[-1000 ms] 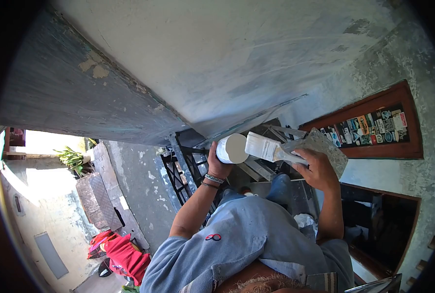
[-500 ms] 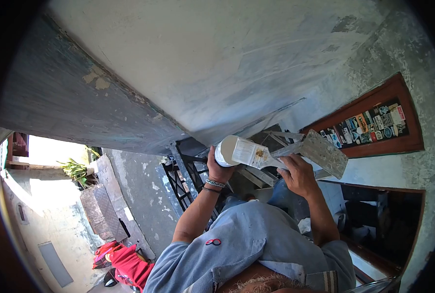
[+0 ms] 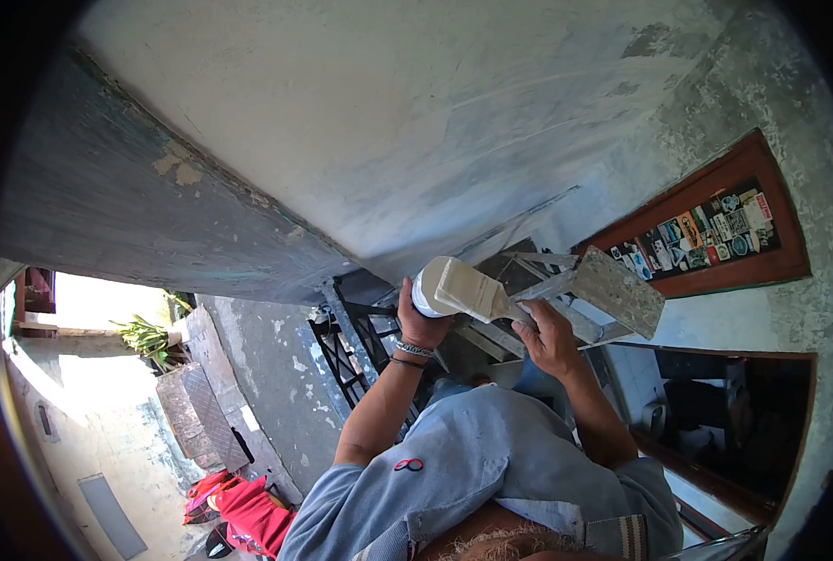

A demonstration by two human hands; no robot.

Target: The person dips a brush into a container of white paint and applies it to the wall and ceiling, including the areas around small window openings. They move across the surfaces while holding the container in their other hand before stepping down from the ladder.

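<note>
Weathered grey-white wall fills the view above a person perched high over a yard. Nearest, both forearms rise out of a blue shirt, elbows bent.

The left hand, with bands at the wrist, is wrapped from below around a white tub, fingers closed on its side. Just right of it, the right hand is closed around the handle of a wide paintbrush.

The brush's long axis slants from that hand up and to the left, with the pale bristles pointing at the tub and lying across its mouth. The tub's contents are hidden behind them.

Just beyond the right hand sits a speckled grey slab, its support hard to make out. Farther right is a brown window frame holding stickers. Far below the left hand lies red cloth.
</note>
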